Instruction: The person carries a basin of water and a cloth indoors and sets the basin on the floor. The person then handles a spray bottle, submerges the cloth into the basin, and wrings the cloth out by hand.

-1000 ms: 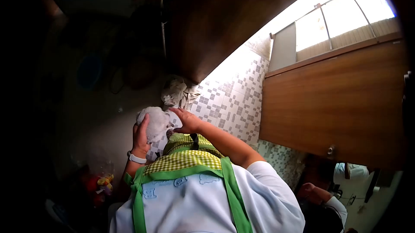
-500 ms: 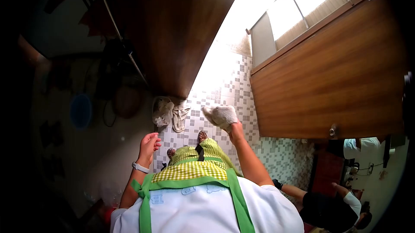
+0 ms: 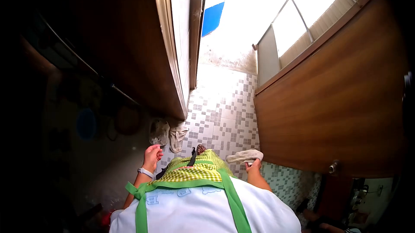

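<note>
My right hand (image 3: 253,164) is closed on one end of a bunched, off-white rag (image 3: 244,156), which sticks out to the left above the tiled floor. My left hand (image 3: 152,157) is held out in front of me with its fingers curled together, and I see nothing in it. A pale band circles that wrist. Beyond the left hand, on the floor, stand a small bin with a whitish plastic liner (image 3: 159,132) and a crumpled pale cloth (image 3: 177,138). The hand appears apart from both.
A dark wooden door or panel (image 3: 129,47) rises at left, and a brown wooden door (image 3: 328,103) with a round knob (image 3: 333,167) at right. Between them, tiled floor (image 3: 222,116) leads to a bright doorway. A blue basin (image 3: 86,123) sits in the dark left. Another person's limb (image 3: 330,228) shows lower right.
My view has moved forward, closer to the doorway, and a blue object outside has come into sight. My right hand has lowered to the right with the rag. The other person is now mostly out of view.
</note>
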### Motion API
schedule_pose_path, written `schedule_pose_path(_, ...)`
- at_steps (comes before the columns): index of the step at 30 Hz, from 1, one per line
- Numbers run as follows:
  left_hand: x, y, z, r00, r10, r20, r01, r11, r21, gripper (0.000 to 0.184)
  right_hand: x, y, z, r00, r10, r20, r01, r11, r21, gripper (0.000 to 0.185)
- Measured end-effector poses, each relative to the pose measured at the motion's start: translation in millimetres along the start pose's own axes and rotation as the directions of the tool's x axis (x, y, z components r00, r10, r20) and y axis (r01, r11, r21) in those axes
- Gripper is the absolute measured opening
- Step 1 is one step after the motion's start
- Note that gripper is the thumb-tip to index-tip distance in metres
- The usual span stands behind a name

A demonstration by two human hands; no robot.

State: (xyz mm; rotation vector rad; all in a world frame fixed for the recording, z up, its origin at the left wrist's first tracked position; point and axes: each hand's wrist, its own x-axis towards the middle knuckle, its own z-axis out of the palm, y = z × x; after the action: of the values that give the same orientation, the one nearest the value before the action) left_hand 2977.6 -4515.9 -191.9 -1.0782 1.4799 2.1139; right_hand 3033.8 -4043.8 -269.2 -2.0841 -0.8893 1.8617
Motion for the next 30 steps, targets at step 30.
schedule_pose_path(30,16,-347,-254,0.092,0.555,-0.827,-0.235,0.819,0.524,0.011,-9,74,191,0.173,0.558,0.812,0.746,0.464,-0.478,0.04)
